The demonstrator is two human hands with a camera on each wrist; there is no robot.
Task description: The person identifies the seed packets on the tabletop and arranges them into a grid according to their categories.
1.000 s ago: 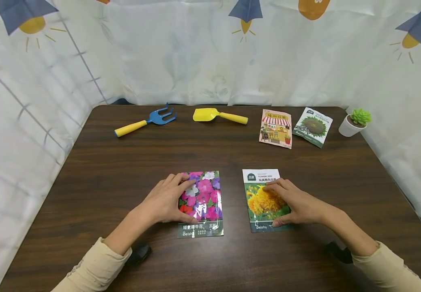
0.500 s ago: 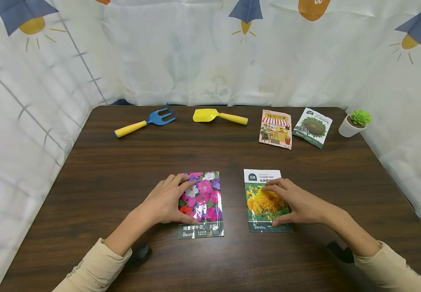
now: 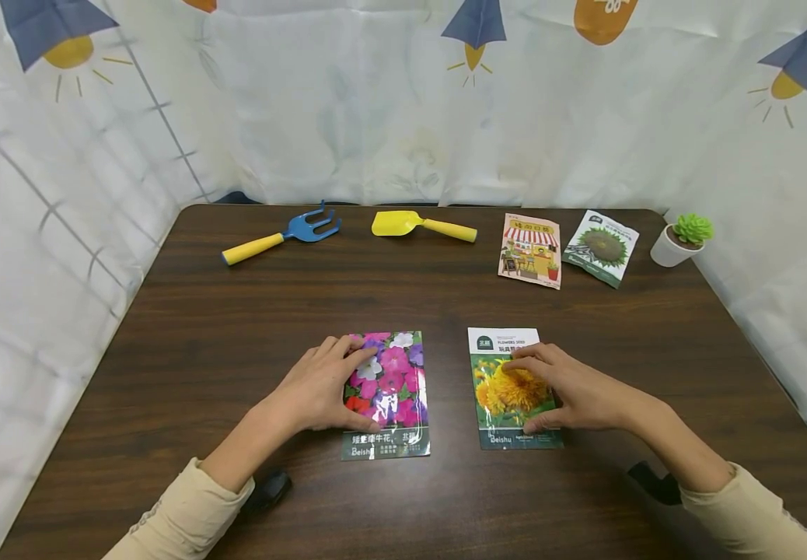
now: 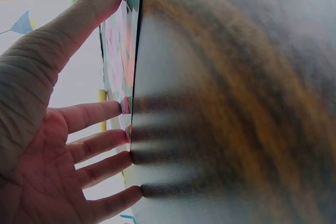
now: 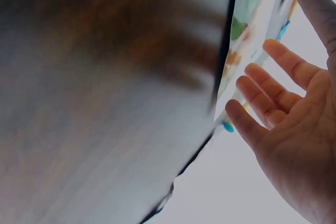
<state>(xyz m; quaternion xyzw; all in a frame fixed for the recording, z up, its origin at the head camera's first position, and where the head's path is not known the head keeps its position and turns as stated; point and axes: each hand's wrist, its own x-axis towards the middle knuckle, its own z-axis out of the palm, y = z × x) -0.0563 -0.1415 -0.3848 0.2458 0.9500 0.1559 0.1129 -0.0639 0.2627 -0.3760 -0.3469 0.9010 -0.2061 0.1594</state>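
Observation:
In the head view, a seed packet with pink and purple petunias lies flat on the dark wooden table. My left hand rests at its left side, fingers spread and thumb over the lower part; in the left wrist view the fingertips touch the packet and tabletop. To its right lies a second seed packet with yellow flowers. My right hand is at this packet's right side, thumb near its lower edge and index finger over the blossoms. The right wrist view shows those fingers loosely bent, gripping nothing.
Along the back lie a blue hand fork with a yellow handle and a yellow toy shovel. Two more seed packets, one pink and one with a sunflower head, lie beside a small potted succulent. White curtains surround the table.
The yellow-flower packet has turned slightly under my right hand and lies straighter than a second ago. My left hand and the petunia packet stay in place; the head view has shifted a little.

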